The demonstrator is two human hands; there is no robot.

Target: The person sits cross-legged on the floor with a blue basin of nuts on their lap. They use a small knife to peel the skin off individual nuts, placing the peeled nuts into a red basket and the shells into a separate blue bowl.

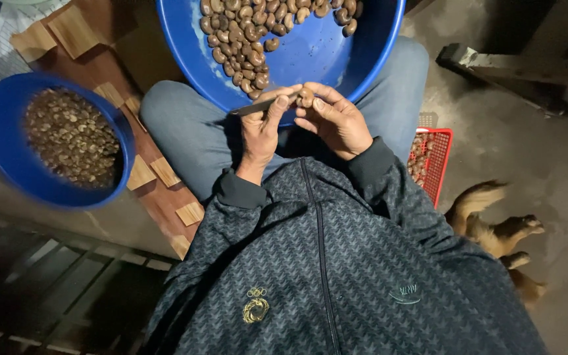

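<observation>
Over our lap, our left hand (pixel 261 135) grips a slim knife (pixel 258 106) whose tip touches the brown nut (pixel 306 97) pinched in our right hand (pixel 336 121). Just beyond sits a big blue basin (pixel 310 56) of nuts. Left of us we see a smaller blue bowl (pixel 8 154) of shell pieces; right, a red basket (pixel 438 164) and a resting dog (pixel 494 230).

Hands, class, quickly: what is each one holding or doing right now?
Left hand: closed around a thin knife, blade pointing left.
Right hand: fingers closed on a brown nut, above the big blue basin.
</observation>
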